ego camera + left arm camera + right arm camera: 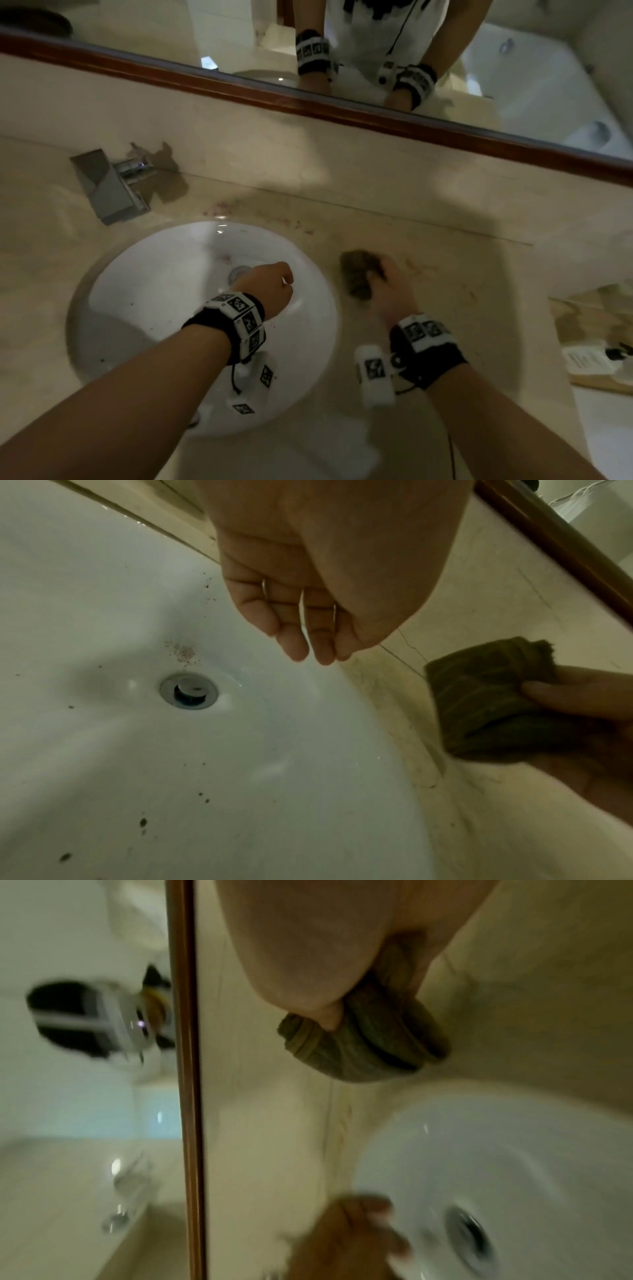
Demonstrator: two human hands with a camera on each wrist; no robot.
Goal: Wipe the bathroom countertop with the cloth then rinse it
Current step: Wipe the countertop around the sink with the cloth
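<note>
Wiping is being done: the bunched olive-green cloth is being gripped by the right hand on the beige marble tabletop, at three o'clock from the white round basin. The left hand, loosely curled and empty, is being held over the basin. Firm, overlapping strokes toward the reddish stains at twelve o'clock are judged best.

Head view: from above, facing down onto sink and tabletop. Wrist views: close, low along each hand. Shared by all: the sink.

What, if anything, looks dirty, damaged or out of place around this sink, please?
Dark specks dot the white basin, with a reddish smudge above the drain. Pinkish stains mark the countertop behind the basin. Behind the faucet, the wall surface looks chipped or patchy. The cloth is in the right hand.
</note>
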